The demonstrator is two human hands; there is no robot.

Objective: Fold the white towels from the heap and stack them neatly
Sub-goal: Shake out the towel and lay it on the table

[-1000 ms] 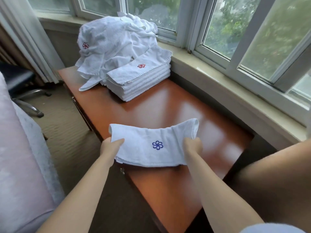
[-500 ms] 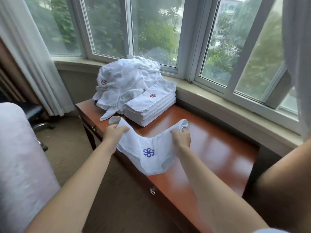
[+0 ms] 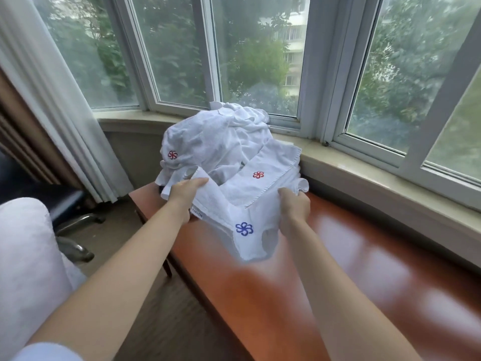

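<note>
White terry cloth sags between two bare hands above a reddish wooden table [image 3: 364, 295] set along a bay window sill [image 3: 390, 186]. The left hand [image 3: 186, 191] grips one end of the folded towel [image 3: 229, 217], thumb on top and fingers curled beneath; the right hand [image 3: 294, 204] pinches the other end, a ruffled corner showing past its knuckles. The towel's blue flower emblem [image 3: 244, 228] faces the camera on the drooping middle, which hangs clear of the table top. Just beyond it sits the stack of folded towels [image 3: 263, 175], red emblem uppermost, its far edge close to the sill. The unfolded heap [image 3: 208, 142] rises behind the stack, at the table's far end. Nearer than the stack, the table top lies bare to its front edge.
</note>
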